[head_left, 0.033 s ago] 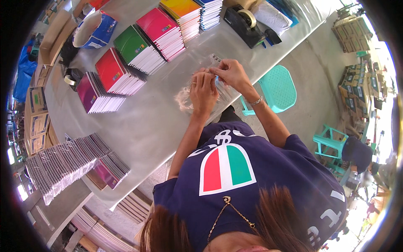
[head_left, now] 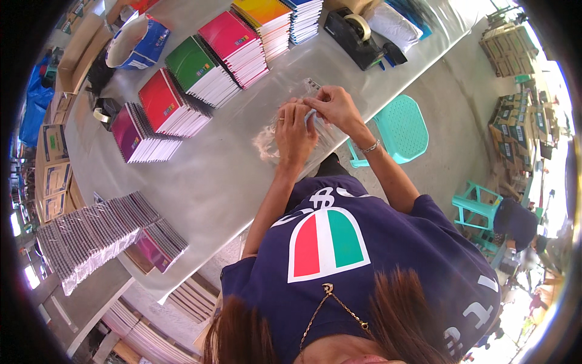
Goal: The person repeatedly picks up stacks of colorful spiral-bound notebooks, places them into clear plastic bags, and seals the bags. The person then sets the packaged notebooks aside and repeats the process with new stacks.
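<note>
My left hand (head_left: 295,131) rests on a sheaf of clear plastic bags (head_left: 265,144) near the table's edge, its fingers bent over the plastic. Beside it my right hand (head_left: 337,108) has thumb and forefinger pinched together at the top of the plastic. A small pale blue strip (head_left: 310,114) shows between the two hands; its kind is not clear. More clear film spreads under and beyond the fingertips. Ahead of the hands stand stacks of spiral notebooks: purple (head_left: 129,134), red (head_left: 161,101), green (head_left: 193,62), pink (head_left: 228,37) and yellow (head_left: 260,11).
A black tape dispenser (head_left: 354,37) stands at the far right of the grey table (head_left: 206,176). Wrapped notebooks (head_left: 100,233) are piled at the left edge. A blue carton (head_left: 140,45) sits far left. A turquoise stool (head_left: 402,127) is right of the table, with stacked boxes (head_left: 509,48) beyond.
The pale blue strip between my hands shows slightly more. Otherwise both hands stay nearly in place.
</note>
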`<state>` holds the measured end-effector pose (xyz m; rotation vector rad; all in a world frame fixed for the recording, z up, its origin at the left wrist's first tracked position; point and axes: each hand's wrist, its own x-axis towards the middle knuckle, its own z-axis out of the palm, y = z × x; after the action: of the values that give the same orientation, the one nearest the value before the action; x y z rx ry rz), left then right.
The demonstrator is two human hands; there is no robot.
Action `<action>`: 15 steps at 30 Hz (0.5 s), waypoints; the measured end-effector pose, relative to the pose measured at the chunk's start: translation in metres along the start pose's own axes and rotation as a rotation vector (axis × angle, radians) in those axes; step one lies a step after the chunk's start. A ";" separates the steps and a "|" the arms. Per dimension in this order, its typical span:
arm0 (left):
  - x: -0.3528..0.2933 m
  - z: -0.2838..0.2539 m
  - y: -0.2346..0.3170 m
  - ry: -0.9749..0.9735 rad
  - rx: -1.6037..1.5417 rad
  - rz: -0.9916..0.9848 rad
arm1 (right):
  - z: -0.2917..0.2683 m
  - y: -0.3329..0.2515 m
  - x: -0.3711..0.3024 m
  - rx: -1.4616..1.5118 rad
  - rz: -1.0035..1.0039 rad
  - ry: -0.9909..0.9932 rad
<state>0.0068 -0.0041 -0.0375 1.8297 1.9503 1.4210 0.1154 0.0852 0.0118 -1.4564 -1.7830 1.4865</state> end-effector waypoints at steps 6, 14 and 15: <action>0.008 -0.025 0.013 -0.251 0.394 0.005 | 0.000 0.004 -0.003 0.011 -0.006 0.033; 0.008 -0.030 0.012 -0.386 0.376 -0.069 | 0.007 0.016 -0.007 0.163 -0.009 0.084; 0.009 -0.030 0.011 -0.390 0.367 -0.080 | 0.007 0.020 -0.007 0.120 -0.007 0.094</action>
<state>-0.0061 -0.0148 -0.0091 1.9545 2.1361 0.6444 0.1212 0.0737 -0.0066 -1.4342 -1.6141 1.4695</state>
